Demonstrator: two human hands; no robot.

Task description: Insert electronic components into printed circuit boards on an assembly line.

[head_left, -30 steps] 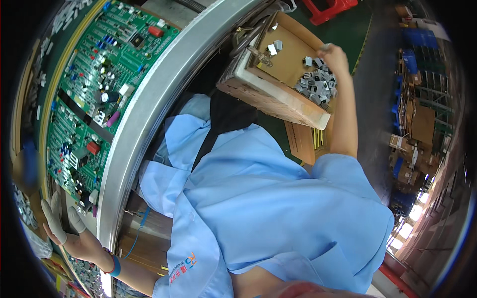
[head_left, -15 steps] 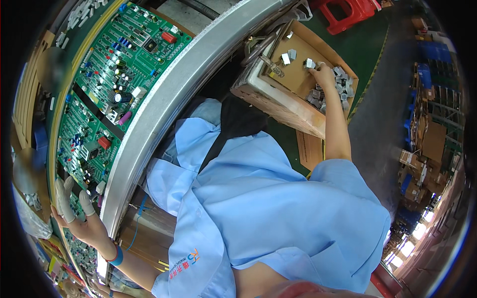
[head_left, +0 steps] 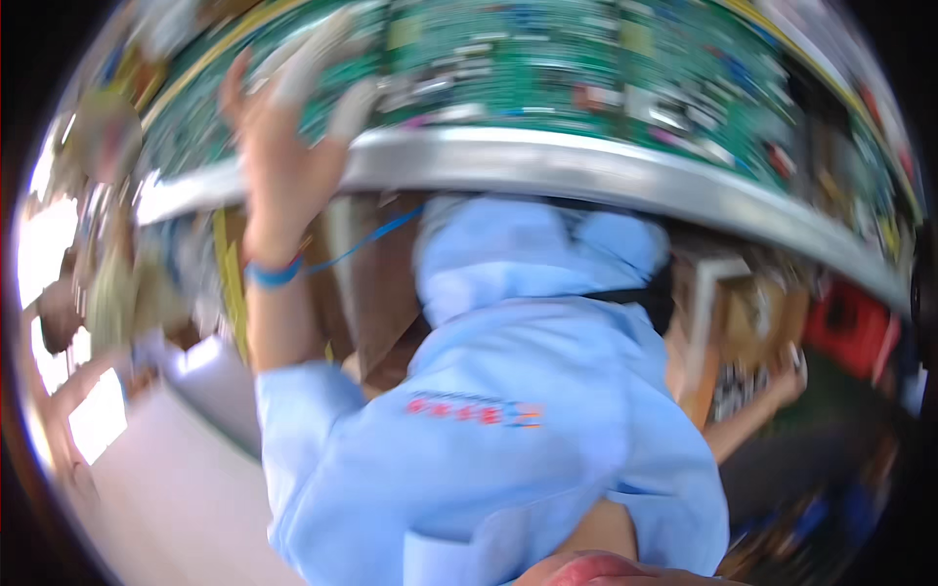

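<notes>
My left hand [head_left: 285,161], with pale covers on some fingers and a blue band at the wrist, is raised at the upper left. Its fingers are spread over the edge of the green circuit boards [head_left: 508,83], and nothing shows in them. Low on the right, my right hand [head_left: 782,383] is closed at the fingertips on a small light-coloured piece, apparently a metal heat sink [head_left: 800,363]. Beside that hand is the cardboard box [head_left: 718,337], with grey finned heat sinks [head_left: 735,393] inside. Motion blurs the whole picture.
A silver metal rail [head_left: 508,156] runs along the near edge of the boards. Beyond the box stands a red plastic stool [head_left: 848,327]. A blue cord [head_left: 376,234] hangs under the rail near my left arm. Another person [head_left: 107,298] is at the far left.
The view has swung round, so the boards now stretch across the top. My right hand has lifted from inside the box to its outer side with the small piece. My left hand remains spread.
</notes>
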